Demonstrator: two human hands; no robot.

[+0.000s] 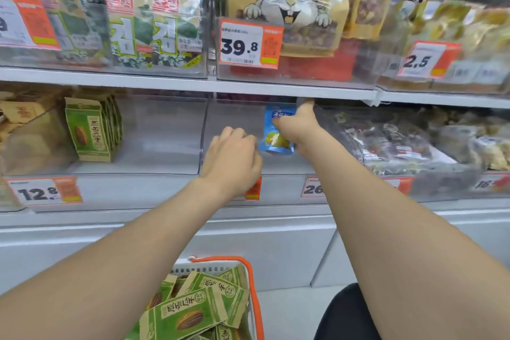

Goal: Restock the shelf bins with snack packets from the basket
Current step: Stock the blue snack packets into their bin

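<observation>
The blue packet hung tilted inside the middle bin, off the bin's floor and close to its right wall. The right hand grasped it by its right edge, one digit pointing up toward the shelf above, the rest hidden behind the packet. No other packet could be seen in that bin.

The left hand sat at the bin's front wall with its fingers curled and knuckles toward the camera; whether it gripped the rim or nothing could not be told.

The left bin held a green stack standing upright at its left side, with the rest of it bare; the right bin was heaped with dark packets. A tag reading 12.8 sat under the left bin; the tag under the middle bin was mostly hidden by the left wrist.

Below, between the forearms, the basket lay full of green packets, loosely piled.

The step in hand looked like placing: the blue packet was in its bin but not yet set down. The next move probably called for lowering it upright against a wall, letting go, and drawing the hand out under the shelf edge without dragging it over. After that the basket's green packets, which seemed to match the green stack, would likely go to the left bin.
</observation>
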